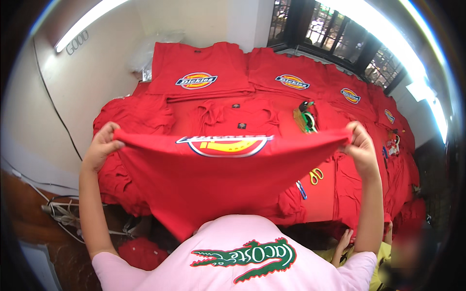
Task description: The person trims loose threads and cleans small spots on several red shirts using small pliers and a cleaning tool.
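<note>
A red T-shirt (204,189) with a yellow, white and blue chest print hangs stretched between my two raised hands. My left hand (102,143) pinches its upper left edge, and my right hand (360,148) pinches the upper right edge. The shirt's upper edge sags slightly between them, and its lower part drapes toward my chest. Behind it, a folded red shirt (240,114) with its neck label showing lies on the table. Yellow-handled scissors (316,176) and blue thread snips (302,190) rest on red cloth near my right forearm.
Stacks of printed red shirts (201,63) line the table's far side. A green tape dispenser (306,119) stands among them. Crumpled red shirts (136,114) heap up at left. Another person's hand (345,240) is at the lower right. Cables (63,211) hang by the left wall.
</note>
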The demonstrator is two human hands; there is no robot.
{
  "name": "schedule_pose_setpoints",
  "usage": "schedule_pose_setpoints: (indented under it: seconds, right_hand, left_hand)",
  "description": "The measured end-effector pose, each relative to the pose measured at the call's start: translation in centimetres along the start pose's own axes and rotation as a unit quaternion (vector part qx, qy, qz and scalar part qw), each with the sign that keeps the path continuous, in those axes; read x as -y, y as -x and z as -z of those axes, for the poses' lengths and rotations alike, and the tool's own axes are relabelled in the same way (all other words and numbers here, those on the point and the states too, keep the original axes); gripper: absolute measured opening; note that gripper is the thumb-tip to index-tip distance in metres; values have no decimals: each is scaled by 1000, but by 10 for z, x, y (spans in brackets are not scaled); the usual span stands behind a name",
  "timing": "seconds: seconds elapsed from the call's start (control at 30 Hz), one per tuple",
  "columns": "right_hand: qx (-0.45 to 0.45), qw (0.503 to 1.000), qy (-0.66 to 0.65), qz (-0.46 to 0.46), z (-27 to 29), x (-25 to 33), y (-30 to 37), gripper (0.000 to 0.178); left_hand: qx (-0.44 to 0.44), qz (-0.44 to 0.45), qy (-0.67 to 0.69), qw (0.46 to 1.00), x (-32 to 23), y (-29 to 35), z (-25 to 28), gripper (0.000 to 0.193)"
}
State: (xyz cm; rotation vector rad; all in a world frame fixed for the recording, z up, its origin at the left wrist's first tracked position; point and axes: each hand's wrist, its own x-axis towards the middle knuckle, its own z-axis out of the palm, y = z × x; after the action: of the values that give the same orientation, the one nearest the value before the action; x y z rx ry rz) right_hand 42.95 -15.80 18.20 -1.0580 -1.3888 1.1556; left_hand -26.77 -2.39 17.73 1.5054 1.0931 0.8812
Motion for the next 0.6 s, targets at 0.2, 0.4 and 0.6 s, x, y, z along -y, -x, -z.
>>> schedule_pose_setpoints:
  seconds: [0.2,0.4,0.6]
  right_hand:
    - [-143,984,105,-14,-39,-17,-40,57]
    - [-178,981,34,-68,-13,-24,-20,69]
    - [-176,975,-101,91,-16,62,-31,52]
  left_hand:
    - [-56,-65,-4,996,-18,-44,-75,95]
    - [-50,-66,121,989,-3,-53,-60,71]
    - [-87,-206,242,944,-44,-53,-36,52]
